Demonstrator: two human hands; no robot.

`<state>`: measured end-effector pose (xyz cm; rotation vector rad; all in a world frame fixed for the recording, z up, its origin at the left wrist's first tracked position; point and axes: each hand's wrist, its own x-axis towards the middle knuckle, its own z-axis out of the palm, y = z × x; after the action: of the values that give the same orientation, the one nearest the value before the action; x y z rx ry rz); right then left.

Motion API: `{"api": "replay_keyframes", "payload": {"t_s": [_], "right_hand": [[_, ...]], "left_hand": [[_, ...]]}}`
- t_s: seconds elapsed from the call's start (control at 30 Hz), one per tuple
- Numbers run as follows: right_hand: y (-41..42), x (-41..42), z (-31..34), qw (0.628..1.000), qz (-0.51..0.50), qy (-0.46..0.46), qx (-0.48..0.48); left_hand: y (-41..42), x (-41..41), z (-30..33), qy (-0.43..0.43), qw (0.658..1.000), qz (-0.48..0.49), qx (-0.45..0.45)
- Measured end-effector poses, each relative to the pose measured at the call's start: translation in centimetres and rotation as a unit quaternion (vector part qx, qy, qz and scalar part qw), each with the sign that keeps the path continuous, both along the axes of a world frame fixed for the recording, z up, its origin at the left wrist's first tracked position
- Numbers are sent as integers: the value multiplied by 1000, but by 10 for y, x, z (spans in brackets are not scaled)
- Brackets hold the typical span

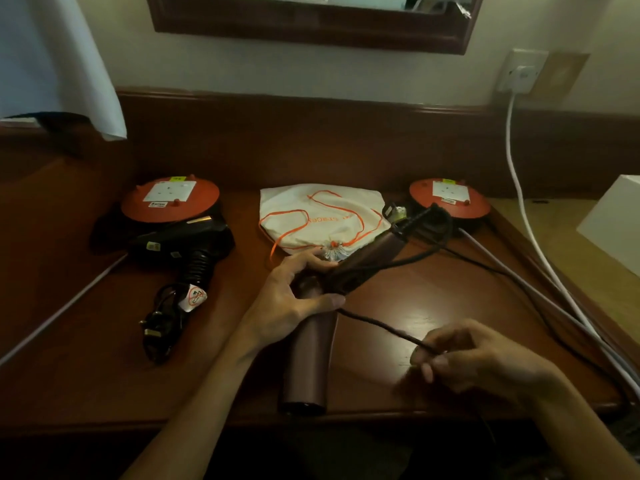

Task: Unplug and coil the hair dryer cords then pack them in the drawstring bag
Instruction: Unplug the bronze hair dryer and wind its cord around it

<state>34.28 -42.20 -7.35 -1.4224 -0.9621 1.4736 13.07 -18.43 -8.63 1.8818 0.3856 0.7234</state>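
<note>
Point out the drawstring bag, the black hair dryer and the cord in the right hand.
Drawstring bag (346, 206), head view: bare white cloth near its middle.
Black hair dryer (180, 239), head view: its dark body.
Cord (381, 328), head view: the stretch between the two hands.

One wide-angle head-worn view looks forward and steeply down from close above the bench (104, 358), facing the wall (346, 71) behind it, forearms entering from the bottom edge.
</note>
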Motion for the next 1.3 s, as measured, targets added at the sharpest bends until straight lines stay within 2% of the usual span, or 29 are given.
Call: {"api": "replay_keyframes", "payload": {"t_s": [0.07,0.13,0.23,0.3,0.37,0.5,0.63,0.7,0.77,0.83,0.9,0.97,1.03,1.13,1.3], "right_hand": [[13,15,4,996,35,-82,-25],[31,29,11,989,2,-146,-37],[62,43,18,990,-78,-114,-8],[83,41,22,984,-69,-166,-18],[101,36,33,976,-35,-207,-61],[120,38,80,980,104,-143,-88],[120,10,108,963,220,-139,-75],[111,-14,107,947,256,-182,-63],[98,-29,102,925,273,-261,-32],[82,-42,91,921,234,-313,5],[65,-57,65,954,161,-251,9],[49,-75,37,987,98,-126,-32],[38,-80,15,995,54,-39,-78],[34,-69,6,992,13,-70,-102],[44,-57,8,981,3,-142,-130]], "left_hand": [[-3,-5,2,13,1000,-13,9],[-5,-7,6,38,999,-22,30],[-6,-7,16,84,994,-56,51],[-8,-6,25,123,984,-87,97],[-14,-3,34,176,964,-113,164],[-20,7,43,278,915,-100,275],[-19,16,41,328,902,-64,273],[-21,19,42,341,901,-57,261],[-22,17,46,332,900,-56,278],[-17,10,46,300,917,-49,259],[-8,0,41,246,946,-36,207],[-5,-9,37,209,962,-18,177],[-6,-13,35,190,967,2,169],[-7,-16,35,187,967,21,169],[-9,-25,28,162,975,54,139]]}}
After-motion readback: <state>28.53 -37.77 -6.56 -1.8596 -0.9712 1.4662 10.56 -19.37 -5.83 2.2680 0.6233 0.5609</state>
